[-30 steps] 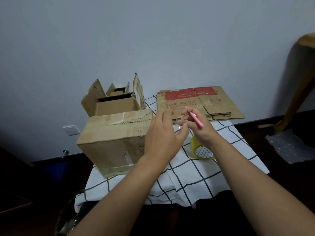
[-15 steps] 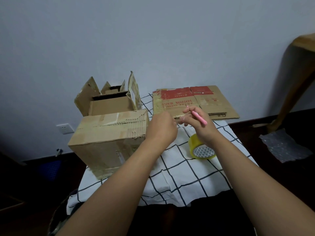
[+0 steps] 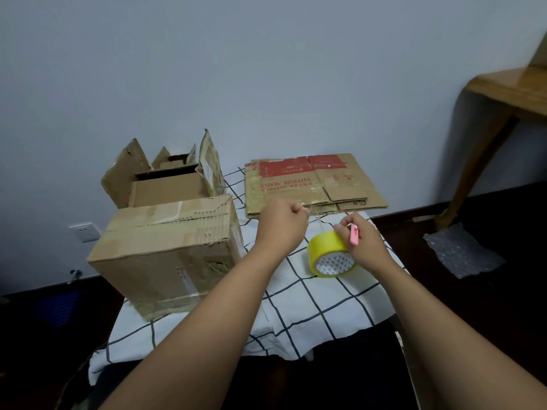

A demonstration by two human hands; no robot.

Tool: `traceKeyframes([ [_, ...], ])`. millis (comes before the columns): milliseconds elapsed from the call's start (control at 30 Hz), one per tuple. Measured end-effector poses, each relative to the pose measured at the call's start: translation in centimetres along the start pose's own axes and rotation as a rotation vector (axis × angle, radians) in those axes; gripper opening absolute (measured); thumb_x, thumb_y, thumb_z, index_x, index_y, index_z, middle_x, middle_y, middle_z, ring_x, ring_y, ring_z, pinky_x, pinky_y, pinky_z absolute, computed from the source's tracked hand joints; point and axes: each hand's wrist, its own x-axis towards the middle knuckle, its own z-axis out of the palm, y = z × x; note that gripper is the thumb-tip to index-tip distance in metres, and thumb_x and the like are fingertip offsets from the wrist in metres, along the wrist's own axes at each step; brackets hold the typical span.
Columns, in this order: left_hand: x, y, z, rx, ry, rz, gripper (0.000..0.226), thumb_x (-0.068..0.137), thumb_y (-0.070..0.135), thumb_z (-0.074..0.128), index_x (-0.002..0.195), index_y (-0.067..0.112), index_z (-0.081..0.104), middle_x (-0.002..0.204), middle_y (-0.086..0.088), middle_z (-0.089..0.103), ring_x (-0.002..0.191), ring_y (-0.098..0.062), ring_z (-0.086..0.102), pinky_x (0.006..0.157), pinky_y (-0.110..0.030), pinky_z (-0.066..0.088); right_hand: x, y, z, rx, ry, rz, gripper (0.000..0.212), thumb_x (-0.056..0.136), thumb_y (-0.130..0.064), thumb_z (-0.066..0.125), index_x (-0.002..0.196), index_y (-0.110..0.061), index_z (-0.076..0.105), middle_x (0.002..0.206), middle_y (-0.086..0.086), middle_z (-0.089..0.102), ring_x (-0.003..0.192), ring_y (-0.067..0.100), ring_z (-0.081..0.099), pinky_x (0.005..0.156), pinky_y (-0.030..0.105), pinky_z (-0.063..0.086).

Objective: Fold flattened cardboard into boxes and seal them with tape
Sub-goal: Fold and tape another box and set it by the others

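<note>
Two bare hands work above a small table (image 3: pixel 296 315) covered with a white cloth that has a black grid pattern. The left hand (image 3: pixel 281 224) is curled into a fist and pinches the free end of a clear tape strip (image 3: pixel 318 223). The strip runs from this fist down to the yellow tape roll (image 3: pixel 328 255). There is one roll, and it stands on its edge on the cloth, tilted, with the patterned core facing the camera. The right hand (image 3: pixel 362 239) rests against the right side of the roll, and its fingers grip one pink cutter (image 3: pixel 354 235). Whether the blade is out is too small to tell. The two hands are near each other but do not touch.

Three cardboard boxes stand at the left side of the table. The closed box (image 3: pixel 168 250) is the nearest; its top seam is rough and carries tape. Behind it stands an open box (image 3: pixel 168 187) with its flaps up, and behind that one a smaller open box (image 3: pixel 174 161) is partly hidden. At the far right of the table lies a stack of flattened cardboard (image 3: pixel 310 184); the top sheet has a red printed band. How many sheets the stack holds cannot be counted.

On the dark floor at the right lies one piece of bubble wrap (image 3: pixel 461 253), beside the leg of a wooden table (image 3: pixel 503 90). One wall socket (image 3: pixel 84 232) is on the wall at the left.
</note>
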Motion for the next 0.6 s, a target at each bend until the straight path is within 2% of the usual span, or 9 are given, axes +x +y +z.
traceKeyframes([
  [100,0.0,-0.4,1.2,-0.25,-0.065,-0.072,0.025,0.096,0.015,0.058,0.072,0.012,0.066,0.069,-0.002,0.066,0.064,-0.015,0.058,0.073,-0.032,0.055,-0.5,0.8,-0.7,0.147,0.011,0.071,0.027,0.094,-0.031,0.064,0.089,-0.006,0.056,0.078,-0.001,0.054,0.074,0.014,0.049,0.064,0.025,0.038],
  [200,-0.2,-0.9,2.6,-0.433,-0.142,-0.157,0.021,0.098,0.013,0.058,0.079,0.01,0.066,0.072,-0.003,0.065,0.061,-0.013,0.056,0.061,-0.023,0.052,-1.0,1.5,-1.3,0.207,-0.008,0.132,0.047,0.081,-0.052,0.07,0.092,-0.009,0.057,0.083,-0.002,0.057,0.077,0.013,0.054,0.07,0.032,0.042],
  [300,-0.5,-1.9,4.0,-0.535,-0.163,-0.232,0.018,0.099,0.013,0.058,0.084,0.011,0.066,0.074,-0.003,0.065,0.061,-0.008,0.058,0.057,-0.016,0.05,-1.3,2.1,-1.8,0.253,-0.026,0.156,0.055,0.068,-0.062,0.07,0.093,-0.014,0.058,0.088,0.001,0.06,0.082,0.016,0.058,0.07,0.036,0.045],
  [467,-0.1,-3.5,4.9,-0.608,-0.154,-0.305,0.013,0.099,0.014,0.059,0.089,0.012,0.066,0.077,-0.003,0.066,0.064,-0.009,0.057,0.059,-0.018,0.048,-0.8,2.9,-2.6,0.327,-0.077,0.173,0.048,0.063,-0.063,0.076,0.089,-0.026,0.061,0.096,0.006,0.06,0.086,0.021,0.061,0.071,0.039,0.049],
  [600,0.1,-4.3,5.1,-0.667,-0.17,-0.374,0.012,0.098,0.012,0.059,0.089,0.011,0.067,0.077,-0.003,0.066,0.064,-0.01,0.057,0.061,-0.019,0.048,-0.7,2.9,-3.0,0.397,-0.07,0.212,0.032,0.065,-0.05,0.074,0.085,-0.029,0.061,0.097,0.005,0.059,0.088,0.024,0.057,0.07,0.039,0.047],
])
